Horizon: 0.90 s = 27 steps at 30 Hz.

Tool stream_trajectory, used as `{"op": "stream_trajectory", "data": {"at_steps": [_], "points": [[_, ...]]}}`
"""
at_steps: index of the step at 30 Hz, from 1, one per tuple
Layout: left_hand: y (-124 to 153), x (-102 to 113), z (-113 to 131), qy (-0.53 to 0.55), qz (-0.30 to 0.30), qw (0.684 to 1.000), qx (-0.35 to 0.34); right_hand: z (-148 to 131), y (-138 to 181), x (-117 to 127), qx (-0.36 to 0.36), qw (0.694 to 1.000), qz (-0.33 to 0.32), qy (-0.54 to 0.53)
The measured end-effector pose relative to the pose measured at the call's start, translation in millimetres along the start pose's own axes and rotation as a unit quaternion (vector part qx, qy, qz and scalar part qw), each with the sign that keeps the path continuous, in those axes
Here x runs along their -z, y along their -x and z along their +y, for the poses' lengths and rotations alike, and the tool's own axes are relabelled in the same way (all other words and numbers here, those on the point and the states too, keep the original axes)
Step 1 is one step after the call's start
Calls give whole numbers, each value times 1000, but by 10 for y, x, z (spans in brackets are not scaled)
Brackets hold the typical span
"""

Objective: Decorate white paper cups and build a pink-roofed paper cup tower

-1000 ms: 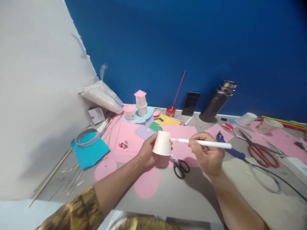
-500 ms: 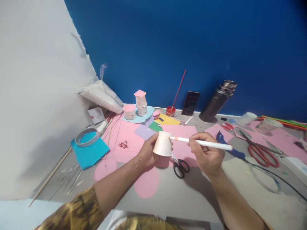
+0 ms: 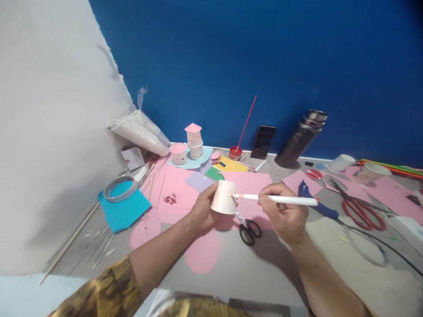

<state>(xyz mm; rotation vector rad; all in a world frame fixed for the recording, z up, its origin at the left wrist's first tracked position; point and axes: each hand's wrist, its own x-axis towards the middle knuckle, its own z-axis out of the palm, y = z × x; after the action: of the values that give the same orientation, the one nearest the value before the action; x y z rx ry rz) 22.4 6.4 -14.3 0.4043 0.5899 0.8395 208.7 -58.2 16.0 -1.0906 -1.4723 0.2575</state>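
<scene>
My left hand (image 3: 204,208) is closed round an upside-down white paper cup (image 3: 225,199), gripping it from its left side. Faint peach-coloured marks show on the cup's wall. In my right hand (image 3: 284,213) is a white marker pen (image 3: 277,199), held level between thumb and fingers. Its peach tip meets the right part of the cup wall. Black-handled scissors (image 3: 248,230) lie just below the cup, their blades partly hidden behind it. Pink paper (image 3: 254,185) is spread beneath both hands.
Decorated cups with pink tops (image 3: 194,138) stand at the back on light-blue paper. A dark flask (image 3: 299,141) and a phone (image 3: 263,141) lean by the blue wall. At right lie a blue glue gun (image 3: 315,203) and red-handled scissors (image 3: 361,213); at left, a tape roll (image 3: 120,189) on blue card.
The marker's tip has moved slightly down and left along the cup wall, and my right hand has shifted a little left with it. My left hand holds the cup almost unchanged.
</scene>
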Motion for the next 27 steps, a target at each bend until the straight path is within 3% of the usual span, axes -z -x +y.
{"op": "stream_trajectory", "data": {"at_steps": [6, 11, 14, 19, 24, 27], "points": [[-8, 18, -1, 6, 0, 1000, -2, -19, -15, 12, 2, 1000, 3, -3], [-10, 44, 11, -13, -3, 1000, -1, -14, -60, 26, 10, 997, 82, -6], [0, 58, 25, -25, 4, 999, 22, 3, -76, 28, 5, 996, 90, 8], [17, 65, 41, -19, -71, 995, 61, 34, -73, 18, 0, 994, 105, 16], [28, 40, 15, -43, -137, 990, 3, 59, -92, 18, -1, 992, 126, 11], [42, 21, -9, -90, -126, 987, -38, 65, -94, 17, 3, 993, 119, 17]]}}
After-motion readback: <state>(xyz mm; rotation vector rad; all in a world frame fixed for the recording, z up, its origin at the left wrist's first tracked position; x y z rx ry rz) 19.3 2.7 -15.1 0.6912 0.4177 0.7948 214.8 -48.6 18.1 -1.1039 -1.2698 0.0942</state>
